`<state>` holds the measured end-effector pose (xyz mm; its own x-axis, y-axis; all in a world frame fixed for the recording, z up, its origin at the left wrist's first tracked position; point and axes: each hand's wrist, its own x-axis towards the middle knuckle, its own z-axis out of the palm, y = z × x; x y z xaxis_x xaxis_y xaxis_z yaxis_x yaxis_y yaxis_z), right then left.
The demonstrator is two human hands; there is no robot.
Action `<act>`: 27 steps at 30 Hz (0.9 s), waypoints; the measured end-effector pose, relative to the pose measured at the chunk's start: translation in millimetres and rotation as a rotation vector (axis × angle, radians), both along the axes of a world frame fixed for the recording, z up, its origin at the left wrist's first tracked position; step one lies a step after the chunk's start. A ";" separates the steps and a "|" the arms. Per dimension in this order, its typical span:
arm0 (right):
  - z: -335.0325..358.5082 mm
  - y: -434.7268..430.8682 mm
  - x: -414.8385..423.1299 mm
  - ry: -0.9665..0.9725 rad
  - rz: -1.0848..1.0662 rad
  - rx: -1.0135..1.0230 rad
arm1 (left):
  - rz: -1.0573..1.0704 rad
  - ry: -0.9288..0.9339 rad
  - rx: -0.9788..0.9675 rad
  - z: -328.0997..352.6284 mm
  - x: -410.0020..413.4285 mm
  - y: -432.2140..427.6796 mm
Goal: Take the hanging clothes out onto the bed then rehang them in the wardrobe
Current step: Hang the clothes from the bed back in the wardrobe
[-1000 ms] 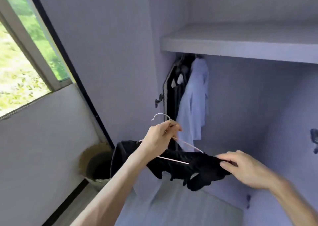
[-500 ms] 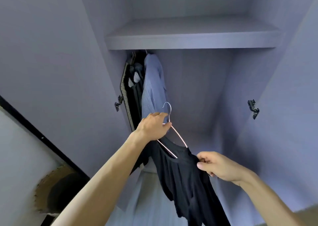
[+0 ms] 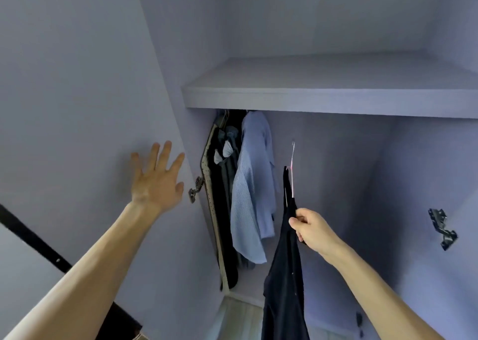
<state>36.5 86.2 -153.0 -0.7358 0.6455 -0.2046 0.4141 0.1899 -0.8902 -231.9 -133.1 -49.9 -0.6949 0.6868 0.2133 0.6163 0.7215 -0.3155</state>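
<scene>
Since the black garment (image 3: 284, 288) droops limp from a thin wire hanger (image 3: 292, 169), it is probably light, soft and apt to slide off. The surest hold looks to be the hanger's neck, or cloth pinched against the wire.

Seen from the head, it hangs inside the wardrobe below the shelf (image 3: 310, 96), just right of a blue shirt (image 3: 252, 184). The right hand (image 3: 310, 228) pinches its upper edge, fingers curled. The left hand (image 3: 155, 181) is spread wide and holds nothing, in front of the wardrobe door (image 3: 77, 106); whether it touches the door I cannot tell.
</scene>
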 end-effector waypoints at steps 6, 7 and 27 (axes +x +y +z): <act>31.2 75.4 -97.5 0.036 -0.025 0.214 | 0.048 0.260 0.082 -4.2 -57.8 -9.7; 39.3 85.1 -112.5 0.032 -0.030 0.240 | 0.026 0.289 0.074 -9.1 -62.6 -11.7; 8.6 154.3 -270.5 -0.222 0.125 0.438 | 0.173 0.467 -0.043 -29.8 -79.8 -1.2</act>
